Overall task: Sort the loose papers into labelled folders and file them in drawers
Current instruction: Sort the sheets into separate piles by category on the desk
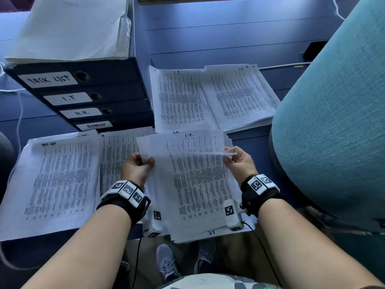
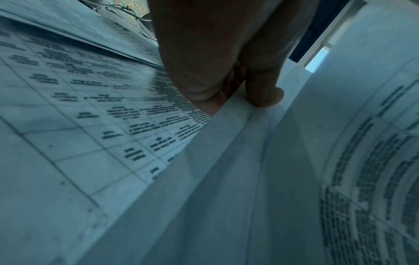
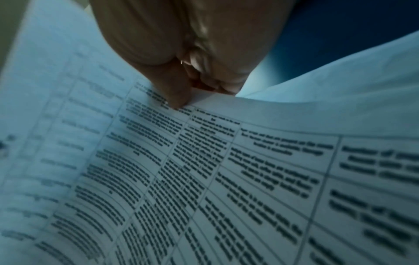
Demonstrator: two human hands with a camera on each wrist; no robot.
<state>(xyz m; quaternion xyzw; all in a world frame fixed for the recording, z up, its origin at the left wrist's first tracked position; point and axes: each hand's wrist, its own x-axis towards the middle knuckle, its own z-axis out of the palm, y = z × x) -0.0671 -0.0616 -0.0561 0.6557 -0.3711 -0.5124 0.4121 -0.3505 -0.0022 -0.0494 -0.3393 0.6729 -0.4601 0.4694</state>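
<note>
Both hands hold a sheaf of printed sheets above the near edge of the bench. The left hand pinches the sheaf's left edge, thumb on top and fingers curled beneath; the left wrist view shows its fingers closed on the paper's margin. The right hand pinches the top right corner of the uppermost sheet, which is lifted and folded over — in the right wrist view the thumb presses onto the printed table. A sheet marked "I.T." shows behind the lifted one.

Four sorted piles lie on the bench: a task-list pile at the near left, another pile just beside it and partly under the left hand, an I.T. pile further back, and an H.R. pile overlapping its right side.

A dark stack of drawers stands at the left rear, labelled from the top TASK LIST, I.T, H.R. and ADMIN — all shut, with a white folder lying on top. A teal chair fills the right side.
</note>
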